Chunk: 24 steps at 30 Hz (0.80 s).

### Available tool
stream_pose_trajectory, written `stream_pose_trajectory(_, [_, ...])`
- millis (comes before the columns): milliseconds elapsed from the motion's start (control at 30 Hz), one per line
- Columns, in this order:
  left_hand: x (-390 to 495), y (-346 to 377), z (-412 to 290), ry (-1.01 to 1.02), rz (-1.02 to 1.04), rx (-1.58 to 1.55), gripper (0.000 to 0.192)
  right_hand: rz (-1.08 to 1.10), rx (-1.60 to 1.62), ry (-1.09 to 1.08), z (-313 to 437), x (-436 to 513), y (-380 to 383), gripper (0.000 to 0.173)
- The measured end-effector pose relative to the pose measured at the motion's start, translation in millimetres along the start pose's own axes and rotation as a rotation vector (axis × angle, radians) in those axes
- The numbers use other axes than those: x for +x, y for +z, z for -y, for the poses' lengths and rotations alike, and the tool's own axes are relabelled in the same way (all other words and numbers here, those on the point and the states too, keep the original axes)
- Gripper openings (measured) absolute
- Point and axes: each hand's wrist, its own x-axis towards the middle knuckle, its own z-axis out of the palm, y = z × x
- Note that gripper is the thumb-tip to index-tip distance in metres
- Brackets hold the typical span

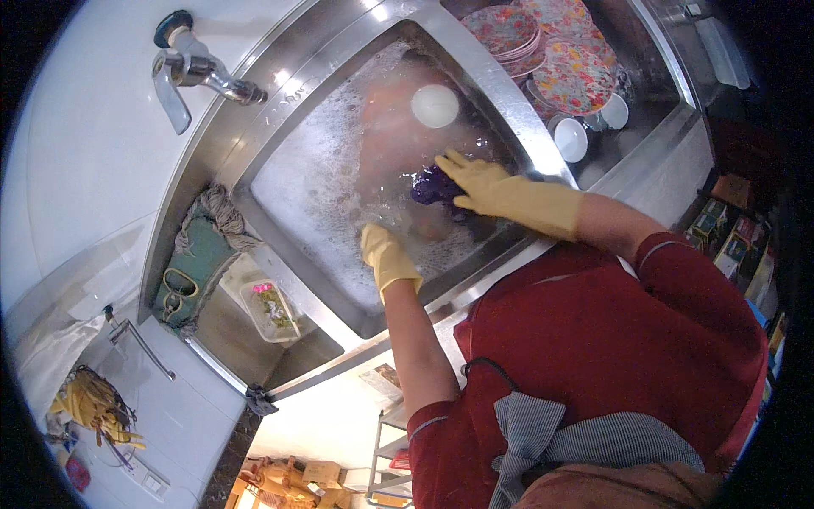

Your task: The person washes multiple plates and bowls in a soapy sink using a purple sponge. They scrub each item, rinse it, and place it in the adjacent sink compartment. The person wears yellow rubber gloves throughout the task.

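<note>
Both hands wear yellow rubber gloves over a steel sink basin of foamy water. My right hand lies at the water surface on a dark purple cloth, its fingers spread; whether it grips the cloth is not plain. My left hand is curled, its fingertips partly in the suds, and what it holds, if anything, is hidden. A white round bowl or dish shows at the water surface beyond the right hand. Reddish, blurred shapes lie under the water.
Floral plates and white bowls sit in the right basin. A metal tap juts over the back rim. The left basin holds a plastic container; a green mat and a grey mop-like cloth lie beside it.
</note>
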Motion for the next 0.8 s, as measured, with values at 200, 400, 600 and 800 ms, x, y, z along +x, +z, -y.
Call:
stream_pose_trajectory(200, [15,-2,-6,0.155,0.055,0.341,0.031,0.358,0.013,0.069,9,50,48,0.048])
stream_pose_trajectory(400, [50,20,-13,0.292,0.181,0.555,0.041,0.090,0.110,0.018,-21,86,19,0.047])
stream_pose_trajectory(600, [47,44,14,0.215,-0.108,0.204,0.043,-0.126,0.139,0.148,-14,101,37,0.049])
stream_pose_trajectory(800, [13,-1,21,0.130,-0.100,0.135,0.028,-0.047,0.095,0.184,-27,114,43,0.043])
